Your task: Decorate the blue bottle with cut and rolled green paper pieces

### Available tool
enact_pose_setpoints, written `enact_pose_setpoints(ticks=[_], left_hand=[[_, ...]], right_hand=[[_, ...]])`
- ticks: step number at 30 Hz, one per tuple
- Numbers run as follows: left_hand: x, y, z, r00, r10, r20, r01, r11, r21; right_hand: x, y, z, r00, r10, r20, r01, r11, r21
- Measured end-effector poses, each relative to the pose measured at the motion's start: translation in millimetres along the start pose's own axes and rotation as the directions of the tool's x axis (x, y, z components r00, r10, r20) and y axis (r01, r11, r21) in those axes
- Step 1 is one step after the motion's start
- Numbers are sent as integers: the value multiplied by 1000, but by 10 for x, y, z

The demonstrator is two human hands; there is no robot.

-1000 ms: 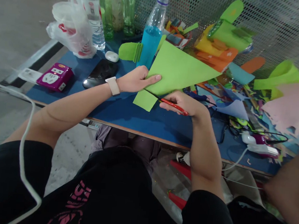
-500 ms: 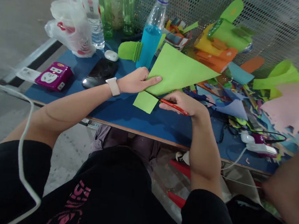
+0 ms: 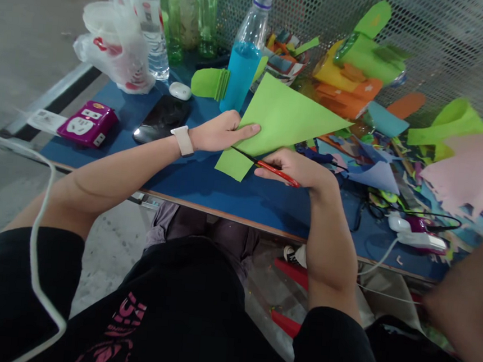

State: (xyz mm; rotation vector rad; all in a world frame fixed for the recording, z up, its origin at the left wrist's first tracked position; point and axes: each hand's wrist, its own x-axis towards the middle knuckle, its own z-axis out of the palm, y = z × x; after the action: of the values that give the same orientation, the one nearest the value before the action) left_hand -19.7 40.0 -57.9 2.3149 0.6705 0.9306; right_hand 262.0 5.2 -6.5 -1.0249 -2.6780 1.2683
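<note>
My left hand (image 3: 229,131) pinches the left edge of a light green paper sheet (image 3: 289,115), thumb on top. In my right hand (image 3: 287,163) is a pair of scissors with red handles (image 3: 278,174). Their dark blades lie across the sheet's lower left part, close to my left fingers. Below the blades a green paper flap (image 3: 233,165) hangs over the blue table; whether it is still joined to the sheet I cannot tell. Just beyond my left hand stands a bottle of blue liquid (image 3: 243,63), with folded green paper pieces (image 3: 210,83) beside it.
On the left are a black phone (image 3: 162,119), a white case (image 3: 180,90), a purple power socket (image 3: 88,123) and a bagged cup (image 3: 113,46). Paper scraps (image 3: 377,170) and paper-wrapped bottles (image 3: 356,73) crowd the right. Another person's blurred arm (image 3: 467,302) shows at lower right.
My right hand and the scissors have shifted very slightly left, and the sheet's right corner has moved a little left and down. My left hand keeps its hold.
</note>
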Motion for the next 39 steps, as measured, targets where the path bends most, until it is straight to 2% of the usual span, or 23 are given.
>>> enact_pose_setpoints(ticks=[8,23,28,34,39], left_hand=[[12,56,37,996,-74,49,77,996,-49],[8,84,50,999,-30,33,30,1000,9],[10,77,47,998,-22,63,18,998,62],[7,57,56,998,-36,46,36,999,-6],[1,57,55,998,-24,54,24,1000,-1]], right_hand=[[17,2,-15,1000,-7,25,7,1000,-7],[36,16,4,999,-18,32,18,1000,15],[28,3,5,999,-25,47,25,1000,12],[24,-1,9,999,-21,46,21,1000,0],[24,-1,12,999,-13,35,13,1000,-9]])
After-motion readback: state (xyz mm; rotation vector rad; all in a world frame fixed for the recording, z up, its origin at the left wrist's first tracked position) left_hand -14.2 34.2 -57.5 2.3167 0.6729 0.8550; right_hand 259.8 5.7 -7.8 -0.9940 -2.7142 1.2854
